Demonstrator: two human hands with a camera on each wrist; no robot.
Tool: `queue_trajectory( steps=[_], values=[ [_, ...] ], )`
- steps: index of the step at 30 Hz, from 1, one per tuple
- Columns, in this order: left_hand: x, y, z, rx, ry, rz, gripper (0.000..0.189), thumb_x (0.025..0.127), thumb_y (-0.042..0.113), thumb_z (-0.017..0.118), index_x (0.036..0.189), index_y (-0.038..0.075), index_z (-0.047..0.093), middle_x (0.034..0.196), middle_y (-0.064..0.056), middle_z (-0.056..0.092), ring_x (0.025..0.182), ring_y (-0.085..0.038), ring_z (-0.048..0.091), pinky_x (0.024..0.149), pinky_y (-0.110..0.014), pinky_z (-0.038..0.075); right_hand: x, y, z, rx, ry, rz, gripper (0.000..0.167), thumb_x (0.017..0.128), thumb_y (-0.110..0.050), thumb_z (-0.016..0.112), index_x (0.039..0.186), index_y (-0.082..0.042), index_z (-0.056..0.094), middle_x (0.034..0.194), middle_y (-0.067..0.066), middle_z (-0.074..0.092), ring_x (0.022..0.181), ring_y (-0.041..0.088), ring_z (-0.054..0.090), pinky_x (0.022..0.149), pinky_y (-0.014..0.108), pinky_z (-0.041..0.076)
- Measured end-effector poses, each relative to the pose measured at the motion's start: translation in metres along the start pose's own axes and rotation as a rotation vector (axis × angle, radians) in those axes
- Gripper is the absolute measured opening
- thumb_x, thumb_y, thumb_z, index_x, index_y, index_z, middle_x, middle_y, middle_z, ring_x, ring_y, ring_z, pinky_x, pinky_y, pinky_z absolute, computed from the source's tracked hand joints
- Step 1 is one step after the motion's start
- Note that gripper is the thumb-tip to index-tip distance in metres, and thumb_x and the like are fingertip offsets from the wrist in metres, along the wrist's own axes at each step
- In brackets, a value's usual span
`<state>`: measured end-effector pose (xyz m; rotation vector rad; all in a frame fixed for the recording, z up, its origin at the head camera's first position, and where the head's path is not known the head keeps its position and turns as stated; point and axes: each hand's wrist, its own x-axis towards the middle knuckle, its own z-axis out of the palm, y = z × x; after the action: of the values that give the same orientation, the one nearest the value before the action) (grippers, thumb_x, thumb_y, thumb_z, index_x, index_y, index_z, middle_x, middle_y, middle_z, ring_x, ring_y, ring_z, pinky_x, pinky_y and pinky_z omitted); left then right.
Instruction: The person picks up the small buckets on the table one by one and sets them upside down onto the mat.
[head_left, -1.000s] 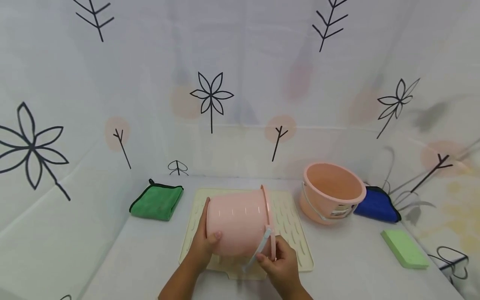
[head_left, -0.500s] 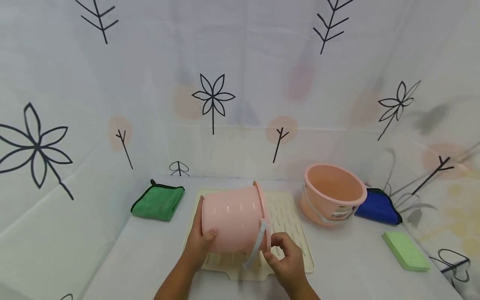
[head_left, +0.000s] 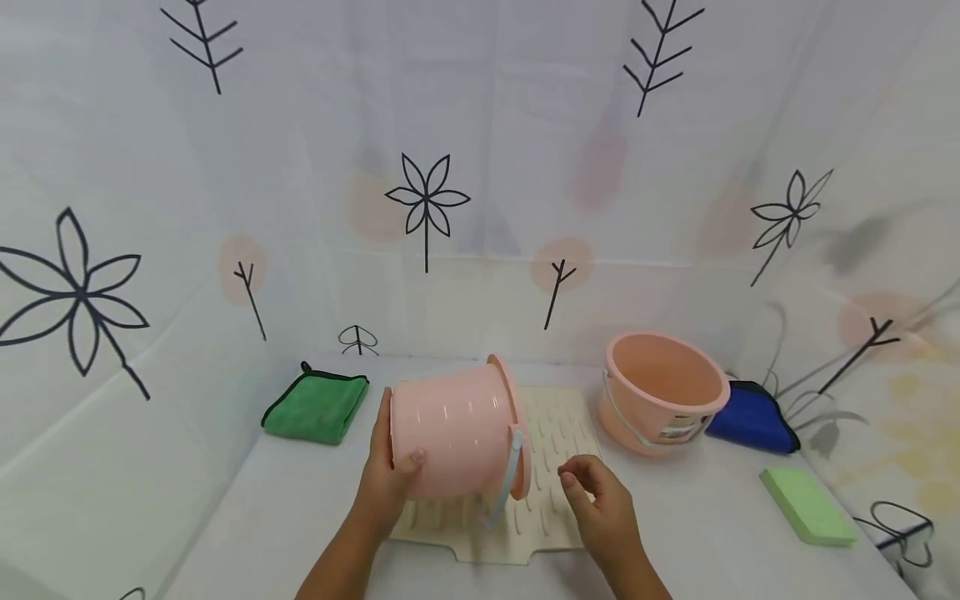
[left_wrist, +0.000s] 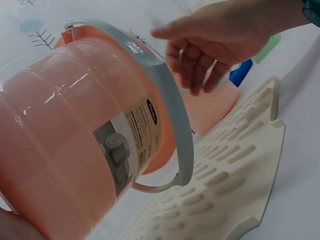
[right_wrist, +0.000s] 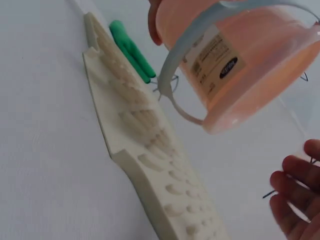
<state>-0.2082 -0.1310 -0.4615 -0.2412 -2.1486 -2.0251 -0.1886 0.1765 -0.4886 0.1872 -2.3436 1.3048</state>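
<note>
A pink bucket (head_left: 453,433) is held on its side above a cream ridged draining mat (head_left: 555,425), its mouth facing right. My left hand (head_left: 386,479) grips it around the base, thumb on the near wall. Its pale blue-grey handle (head_left: 508,479) hangs down beside the rim, and a printed label (left_wrist: 132,145) shows on its wall in the left wrist view. Apart from the bucket, my right hand (head_left: 603,508) hovers over the mat's right edge with loosely bent fingers, holding nothing; the right wrist view shows its fingers (right_wrist: 295,185) free of the rim.
Upright at the back right stands a second, peach bucket (head_left: 660,400), partly in front of a folded blue cloth (head_left: 752,419). A light green sponge block (head_left: 806,504) lies at the right. At the back left is a folded green cloth (head_left: 317,406). Patterned white sheeting rises behind.
My right hand has let go of the bucket's rim and moved right. The left hand has carried the bucket slightly left, still on its side.
</note>
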Motion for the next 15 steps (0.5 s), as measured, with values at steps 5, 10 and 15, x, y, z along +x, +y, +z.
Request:
queue_trajectory(
  steps=[5, 10, 15],
  values=[
    [-0.001, 0.004, -0.007, -0.005, 0.002, -0.009, 0.092, 0.092, 0.032, 0.064, 0.166, 0.045, 0.011, 0.163, -0.011, 0.034, 0.122, -0.036, 0.054, 0.085, -0.041, 0.056, 0.001, 0.016, -0.016, -0.211, -0.181, 0.114, 0.027, 0.104, -0.038, 0.065, 0.115, -0.014, 0.071, 0.113, -0.003, 0.072, 0.114, 0.021, 0.069, 0.099, 0.049, 0.056],
    [0.0, 0.011, -0.024, 0.031, 0.032, -0.01, 0.094, 0.091, 0.031, 0.065, 0.165, 0.048, 0.01, 0.157, -0.014, 0.039, 0.122, -0.038, 0.055, 0.084, -0.043, 0.059, 0.001, 0.035, -0.035, -0.339, -0.357, 0.176, 0.039, 0.102, -0.045, 0.067, 0.123, -0.012, 0.07, 0.127, 0.007, 0.067, 0.124, 0.031, 0.063, 0.104, 0.057, 0.049],
    [0.005, 0.02, -0.044, 0.112, 0.05, -0.008, 0.094, 0.092, 0.031, 0.064, 0.166, 0.047, 0.007, 0.169, -0.009, 0.024, 0.13, -0.043, 0.052, 0.087, -0.046, 0.059, -0.002, 0.054, -0.045, -0.381, -0.437, 0.159, 0.046, 0.097, -0.045, 0.072, 0.127, -0.01, 0.068, 0.133, 0.015, 0.061, 0.129, 0.037, 0.058, 0.108, 0.061, 0.046]
  ],
)
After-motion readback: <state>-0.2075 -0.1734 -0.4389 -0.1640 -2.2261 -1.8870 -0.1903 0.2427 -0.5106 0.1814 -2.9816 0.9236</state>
